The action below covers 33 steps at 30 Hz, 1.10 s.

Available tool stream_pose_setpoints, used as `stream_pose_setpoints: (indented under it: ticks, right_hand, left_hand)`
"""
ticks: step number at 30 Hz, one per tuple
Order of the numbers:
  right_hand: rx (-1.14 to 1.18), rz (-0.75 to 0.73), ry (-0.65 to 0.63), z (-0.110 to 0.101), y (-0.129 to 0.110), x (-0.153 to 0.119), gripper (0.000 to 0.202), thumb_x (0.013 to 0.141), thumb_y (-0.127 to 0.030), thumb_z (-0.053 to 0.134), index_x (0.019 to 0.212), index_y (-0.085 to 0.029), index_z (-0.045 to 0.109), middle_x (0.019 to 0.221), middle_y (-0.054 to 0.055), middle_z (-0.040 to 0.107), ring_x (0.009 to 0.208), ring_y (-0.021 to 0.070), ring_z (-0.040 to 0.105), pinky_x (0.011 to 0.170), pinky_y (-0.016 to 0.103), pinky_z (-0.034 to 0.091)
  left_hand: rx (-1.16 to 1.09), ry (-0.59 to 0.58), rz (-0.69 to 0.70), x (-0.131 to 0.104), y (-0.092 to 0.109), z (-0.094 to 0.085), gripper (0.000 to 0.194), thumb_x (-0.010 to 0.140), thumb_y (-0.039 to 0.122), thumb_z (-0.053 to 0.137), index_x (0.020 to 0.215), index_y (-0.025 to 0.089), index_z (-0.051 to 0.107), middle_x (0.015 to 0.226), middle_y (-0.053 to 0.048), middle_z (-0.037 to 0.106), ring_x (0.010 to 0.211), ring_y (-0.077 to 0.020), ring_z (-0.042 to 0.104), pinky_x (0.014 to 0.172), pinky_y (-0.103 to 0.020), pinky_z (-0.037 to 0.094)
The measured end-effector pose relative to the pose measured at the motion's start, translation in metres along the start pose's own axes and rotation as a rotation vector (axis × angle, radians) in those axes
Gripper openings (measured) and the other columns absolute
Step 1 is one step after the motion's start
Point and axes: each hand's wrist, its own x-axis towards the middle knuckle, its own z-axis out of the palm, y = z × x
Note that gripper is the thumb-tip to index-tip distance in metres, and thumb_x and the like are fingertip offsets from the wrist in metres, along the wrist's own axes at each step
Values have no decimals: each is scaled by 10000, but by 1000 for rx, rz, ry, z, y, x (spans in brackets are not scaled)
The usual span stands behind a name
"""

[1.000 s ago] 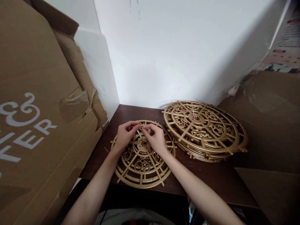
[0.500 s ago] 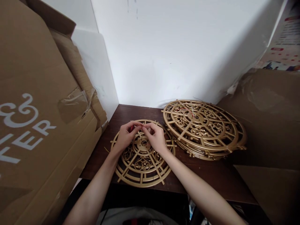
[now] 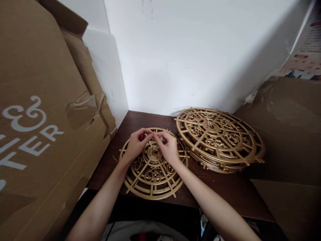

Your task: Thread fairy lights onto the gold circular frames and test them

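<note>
A round gold openwork disc with scrollwork [image 3: 153, 174] lies flat on the dark brown table, seemingly with another beneath it. Above its far half, my left hand [image 3: 137, 144] and my right hand [image 3: 167, 146] meet fingertip to fingertip, both pinched closed. What the fingertips hold is too small to make out. A small red thing [image 3: 142, 136] shows inside my left hand, mostly hidden by the fingers. Thin wire is visible near the disc's hub [image 3: 154, 152], and a yellow wire end [image 3: 115, 158] sticks out at its left.
To the right, a stack of similar gold discs [image 3: 218, 137] has loose wires on top. A large printed cardboard box [image 3: 47, 83] stands at the left, and more cardboard [image 3: 288, 134] at the right. Behind the dark table [image 3: 215, 190] rises a white wall [image 3: 190, 60].
The view has shifted slightly, moving the surroundings a little to the right. Both hands stay pinched together over the disc, with only slight finger movement.
</note>
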Motion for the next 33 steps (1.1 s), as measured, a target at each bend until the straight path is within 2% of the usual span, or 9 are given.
stream_pose_setpoints:
  ticks: [7,16,24,33]
  right_hand:
    - [2,-3,28,-1,-4,1,148,848,-274,603,835,-164,702,696,2,644,535,105,477,540,235,382]
    - [-21,10,20,-1,0,2,155,842,-280,606,829,-170,714,719,12,666,552,115,484,562,241,403]
    - [-20,-16,0,-2,-4,1,171,856,-306,612,892,-189,731,729,15,670,585,127,524,575,245,421]
    - [51,1,2,0,-2,2,177,855,-296,603,907,-168,714,727,21,647,561,122,501,557,247,416]
  left_hand:
    - [-17,56,-36,0,-4,0,185,780,337,658,817,158,684,550,55,463,505,-83,348,482,-218,284]
    - [-32,103,-61,1,-8,0,235,778,395,668,814,163,681,553,46,489,480,-75,356,449,-210,284]
    - [27,43,0,0,-1,0,238,772,391,676,765,153,688,560,32,509,525,-89,374,487,-219,300]
    - [33,65,3,0,-2,0,234,774,384,675,783,152,709,599,22,560,541,-95,396,511,-226,312]
